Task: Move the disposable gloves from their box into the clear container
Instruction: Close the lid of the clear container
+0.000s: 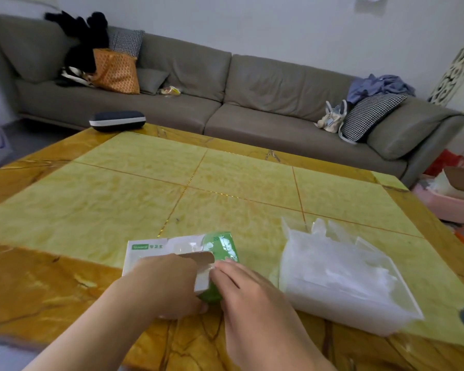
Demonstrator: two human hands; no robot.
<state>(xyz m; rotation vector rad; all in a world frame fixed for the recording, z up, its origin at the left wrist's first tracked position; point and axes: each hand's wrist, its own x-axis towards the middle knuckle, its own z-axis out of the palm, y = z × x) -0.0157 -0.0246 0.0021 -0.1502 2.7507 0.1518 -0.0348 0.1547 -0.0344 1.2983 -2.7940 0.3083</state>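
Green-white glove box (172,250) gripped by L hand (166,287); R hand (252,295) pinching at flap; clear container (340,279) beside.

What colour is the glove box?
White and green glove box, seen in the head view.

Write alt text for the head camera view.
Both hands work at the open end of a white-and-green cardboard glove box on a yellow marble table: left hand gripping, right hand reaching in. A glove-filled clear plastic container sits right.
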